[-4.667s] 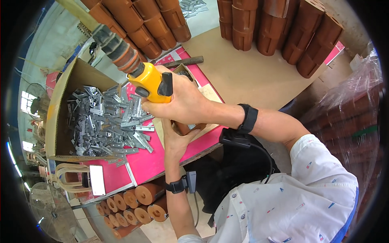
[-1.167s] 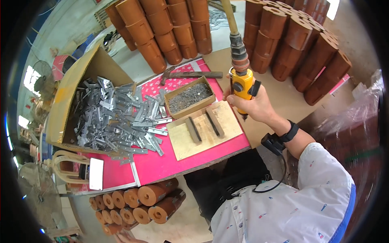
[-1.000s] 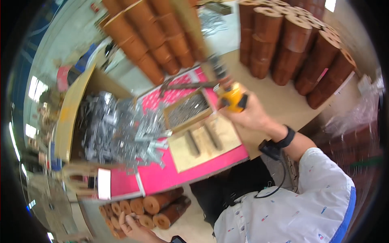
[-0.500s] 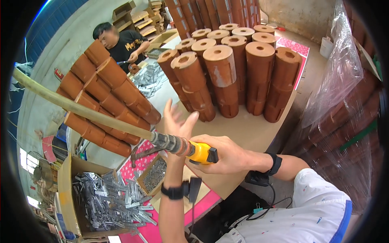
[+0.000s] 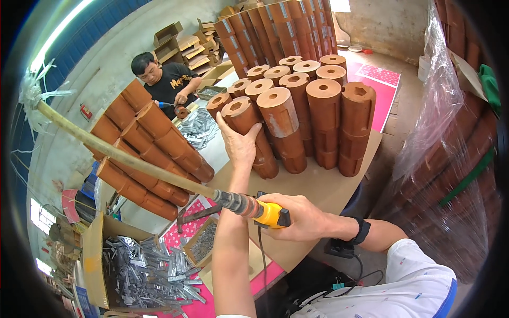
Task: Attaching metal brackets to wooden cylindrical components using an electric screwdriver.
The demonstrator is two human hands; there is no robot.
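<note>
Fingers spread round its side, my left hand [image 5: 241, 143] grips the top piece of a brown cylinder stack [image 5: 248, 117] at the front left of the group. A hexagonal hole shows in that piece's end. My right hand [image 5: 296, 218] is closed round a yellow hand tool [image 5: 273, 215], held over the near part of the table. From the tool a thick tan hose [image 5: 122, 150] runs up to the far left, crossing in front of my left forearm. The tool's working end is hidden.
More brown cylinders [image 5: 322, 114] stand beside the gripped one, and a slanted pile [image 5: 159, 143] lies left. A carton of metal strips [image 5: 143, 270], a tray of small screws [image 5: 203, 243] and a hammer [image 5: 199, 213] lie near left. A co-worker [image 5: 168, 79] works beyond. Plastic-wrapped stock [image 5: 450, 159] stands right.
My left hand has moved forward from beside the hose and taken hold of the brown cylinder. The right hand, with the yellow tool, has shifted slightly right and nearer me.
</note>
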